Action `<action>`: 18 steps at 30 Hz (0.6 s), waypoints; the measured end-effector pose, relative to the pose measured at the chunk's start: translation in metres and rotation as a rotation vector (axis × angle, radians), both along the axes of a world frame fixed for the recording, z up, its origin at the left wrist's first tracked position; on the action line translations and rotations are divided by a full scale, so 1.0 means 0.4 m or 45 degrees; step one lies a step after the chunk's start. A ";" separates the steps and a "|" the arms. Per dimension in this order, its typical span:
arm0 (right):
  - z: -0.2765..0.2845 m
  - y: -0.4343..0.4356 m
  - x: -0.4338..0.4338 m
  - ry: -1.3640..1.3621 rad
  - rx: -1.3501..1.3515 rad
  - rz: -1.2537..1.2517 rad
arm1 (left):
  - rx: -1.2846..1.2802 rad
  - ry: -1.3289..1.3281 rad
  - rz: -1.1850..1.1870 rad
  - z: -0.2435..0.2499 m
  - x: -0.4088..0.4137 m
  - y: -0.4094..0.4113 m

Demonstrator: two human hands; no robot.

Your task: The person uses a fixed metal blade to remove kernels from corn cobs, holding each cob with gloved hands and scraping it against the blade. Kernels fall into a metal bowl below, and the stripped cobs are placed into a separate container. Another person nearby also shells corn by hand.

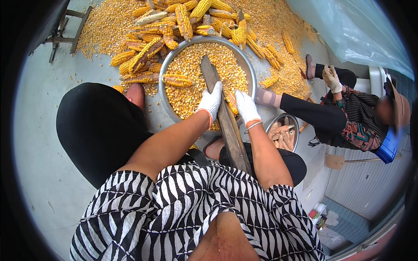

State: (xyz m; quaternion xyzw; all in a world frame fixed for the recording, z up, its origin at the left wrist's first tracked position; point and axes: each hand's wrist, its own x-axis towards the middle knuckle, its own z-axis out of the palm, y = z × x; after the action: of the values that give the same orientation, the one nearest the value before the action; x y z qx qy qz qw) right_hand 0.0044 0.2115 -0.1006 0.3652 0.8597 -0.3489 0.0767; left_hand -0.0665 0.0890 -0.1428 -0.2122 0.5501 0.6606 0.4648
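A long, weathered wooden board (225,120) slants from between my knees up over a wide metal basin (166,106). My left hand (210,100), in a white knit glove, grips the board on its left side. In my gloved right hand (247,106) is a partly shelled ear of corn (232,102), close against the board's right edge. Loose corn kernels (186,58) fill much of the basin. Another yellow ear of corn (177,80) lies across the kernels at the basin's left rim. My fingers hide part of the ear I hold.
Beyond the basin lies a heap of corn ears (153,49) amid spread kernels (101,29). Bare cobs fill a smaller metal bowl (296,130) at right. A co-worker (326,107) with gloved hands sits there. Plastic sheeting (356,29) hangs upper right; a wooden frame (80,31) stands upper left.
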 end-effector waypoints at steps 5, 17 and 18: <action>0.023 -0.042 0.028 -0.043 0.024 0.020 | 0.214 -0.098 0.040 0.015 -0.003 -0.028; 0.001 -0.112 -0.024 -0.084 0.274 -0.032 | -0.036 0.133 -0.138 0.005 0.010 -0.028; 0.011 -0.108 -0.022 -0.061 0.275 -0.040 | -0.055 0.131 -0.134 -0.002 0.011 -0.022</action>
State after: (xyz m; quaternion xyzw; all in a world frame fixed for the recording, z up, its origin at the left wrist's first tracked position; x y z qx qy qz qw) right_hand -0.0043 0.1683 -0.0961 0.3929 0.8844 -0.2467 0.0521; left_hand -0.0621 0.0801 -0.1436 -0.1586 0.5977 0.6333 0.4653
